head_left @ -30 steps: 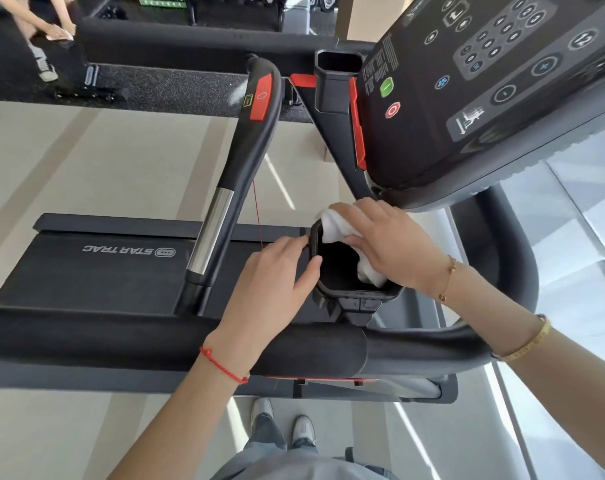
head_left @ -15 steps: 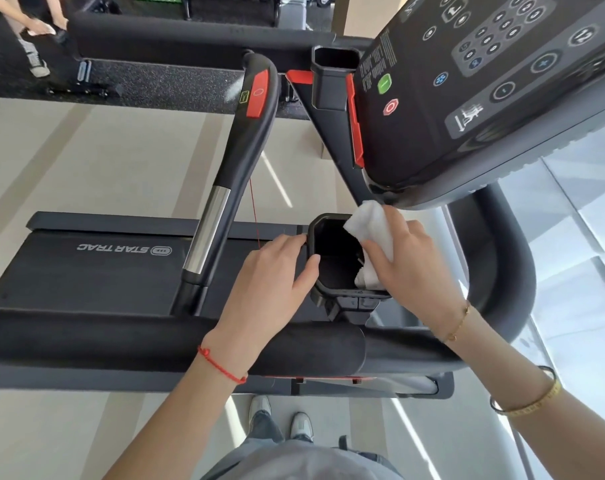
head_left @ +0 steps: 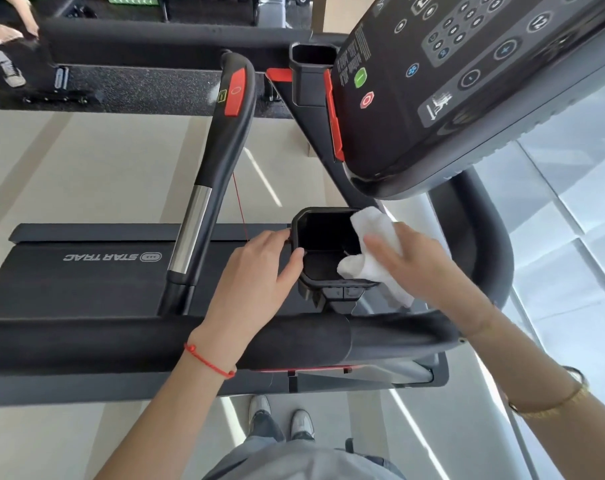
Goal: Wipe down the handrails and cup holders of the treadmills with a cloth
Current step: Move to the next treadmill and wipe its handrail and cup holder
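Looking down, a person is standing at a treadmill, both hands working at a black cup holder [head_left: 323,233] that is sitting just beyond the padded handrail [head_left: 162,341]. On the holder's near-left edge the left hand [head_left: 256,275] is gripping the rim, thumb hooked over it and fingers curled on the outer wall. On the holder's right side the right hand [head_left: 412,265] is grasping a white cloth [head_left: 374,251], which is draping over the right rim with one folded end dipping inside. Apart from that end of cloth, the holder's dark inside is showing nothing in it. Beyond the holder, a second cup holder [head_left: 309,69] is standing open beside the console [head_left: 467,81]; what is in it cannot be told. Left of the holder, a handlebar [head_left: 218,161] with a red button is slanting away over the belt [head_left: 69,271].
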